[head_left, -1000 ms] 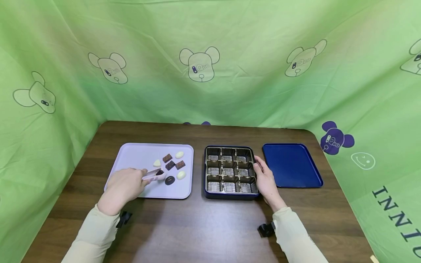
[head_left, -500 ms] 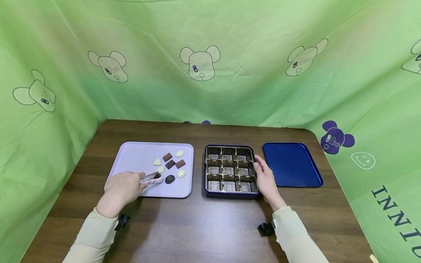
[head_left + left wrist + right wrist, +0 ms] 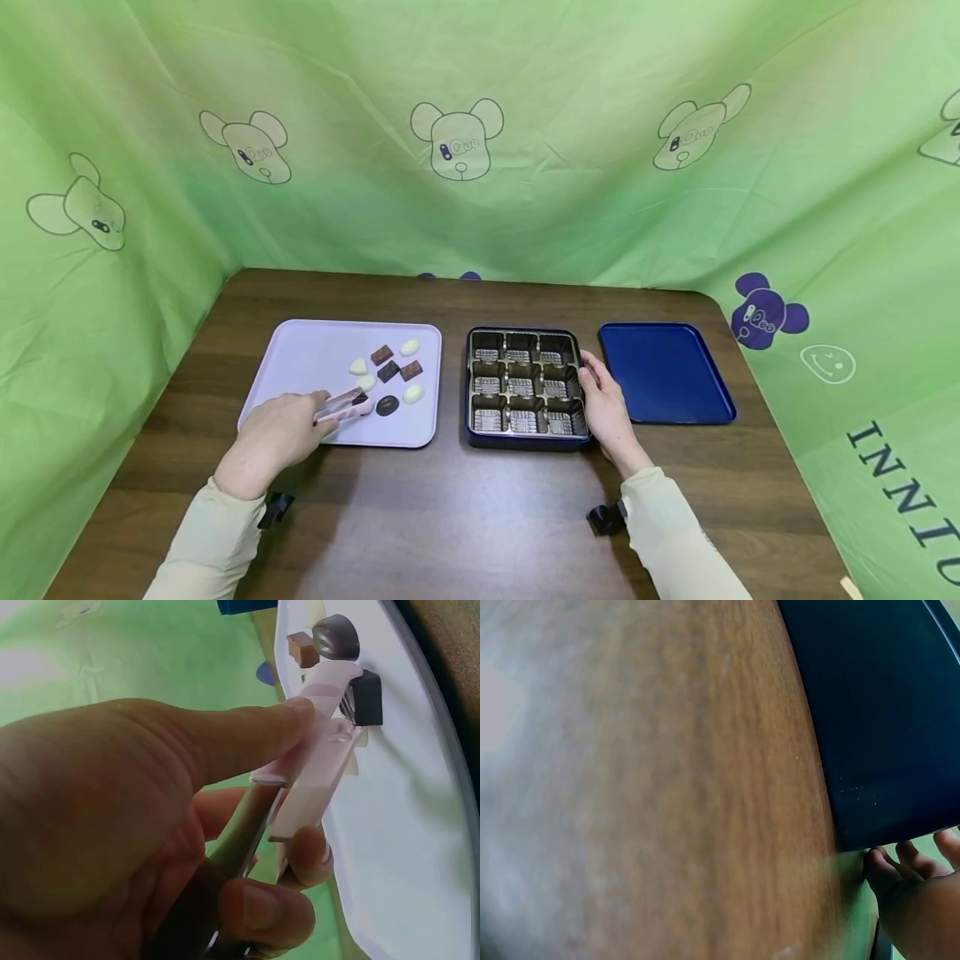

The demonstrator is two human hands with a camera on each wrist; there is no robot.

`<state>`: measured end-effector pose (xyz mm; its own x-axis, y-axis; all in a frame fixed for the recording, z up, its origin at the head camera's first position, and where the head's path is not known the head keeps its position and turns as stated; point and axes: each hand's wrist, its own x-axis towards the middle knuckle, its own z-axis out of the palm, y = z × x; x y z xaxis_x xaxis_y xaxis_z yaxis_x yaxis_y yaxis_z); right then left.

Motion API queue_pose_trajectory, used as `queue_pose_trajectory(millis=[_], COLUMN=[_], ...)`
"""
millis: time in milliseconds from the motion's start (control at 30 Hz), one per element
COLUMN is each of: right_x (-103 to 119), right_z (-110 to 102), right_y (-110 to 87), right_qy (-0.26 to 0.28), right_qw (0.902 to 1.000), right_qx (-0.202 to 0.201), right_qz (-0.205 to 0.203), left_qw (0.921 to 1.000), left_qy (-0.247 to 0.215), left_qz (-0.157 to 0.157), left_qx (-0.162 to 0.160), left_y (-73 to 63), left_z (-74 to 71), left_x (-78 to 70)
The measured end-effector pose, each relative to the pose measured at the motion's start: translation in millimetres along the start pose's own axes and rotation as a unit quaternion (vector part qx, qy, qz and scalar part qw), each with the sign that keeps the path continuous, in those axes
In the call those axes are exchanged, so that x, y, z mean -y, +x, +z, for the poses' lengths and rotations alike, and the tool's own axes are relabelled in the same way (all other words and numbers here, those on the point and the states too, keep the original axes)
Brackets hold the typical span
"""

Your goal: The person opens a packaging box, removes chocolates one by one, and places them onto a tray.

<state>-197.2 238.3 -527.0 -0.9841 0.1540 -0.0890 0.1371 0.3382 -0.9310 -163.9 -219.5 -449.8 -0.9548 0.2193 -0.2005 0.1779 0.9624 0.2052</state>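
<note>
In the head view my left hand [image 3: 281, 433] grips a pair of tongs [image 3: 341, 406] with pink tips, low over the lilac tray [image 3: 315, 350]. A dark chocolate [image 3: 367, 697] sits between the tong tips in the left wrist view. Beside the tips lie an oval dark chocolate [image 3: 387, 406] and a white chocolate [image 3: 366, 383]. My right hand [image 3: 609, 410] rests against the right side of a dark blue box [image 3: 525, 444], its fingertips along the wall. Inside the box is a black and gold insert [image 3: 522, 369] with several bare compartments.
Brown chocolates [image 3: 411, 371] and white ones [image 3: 412, 394] lie on the tray's right half. A flat blue lid [image 3: 667, 375] lies right of the box. The wooden table [image 3: 450, 517] ends at a green curtain [image 3: 457, 225] behind.
My left hand has drawn slightly left and toward me, tongs and dark chocolate along with it, uncovering a white chocolate. My right hand and the box keep their places.
</note>
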Motion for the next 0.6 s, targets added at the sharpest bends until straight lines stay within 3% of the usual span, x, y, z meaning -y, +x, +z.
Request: queue_pose_trajectory(millis=[267,433,600], right_x=[-1,0,1], right_z=[0,0,-1], right_y=[0.9,0.1,-1.3], right_qy=[0.004,-0.002,0.000], right_qw=[1.0000,1.0000,1.0000], right_qx=[-0.001,-0.002,0.001], right_qz=[0.002,0.000,0.000], left_qw=[0.9957,0.9852,0.9759], left_qy=[-0.024,-0.051,-0.083], left_qz=[0.030,0.048,0.065], left_qx=[-0.084,-0.156,-0.191], left_y=[-5.6,-5.4,-6.2], left_z=[-5.0,-0.8,10.0], left_x=[0.5,-1.8,-6.0])
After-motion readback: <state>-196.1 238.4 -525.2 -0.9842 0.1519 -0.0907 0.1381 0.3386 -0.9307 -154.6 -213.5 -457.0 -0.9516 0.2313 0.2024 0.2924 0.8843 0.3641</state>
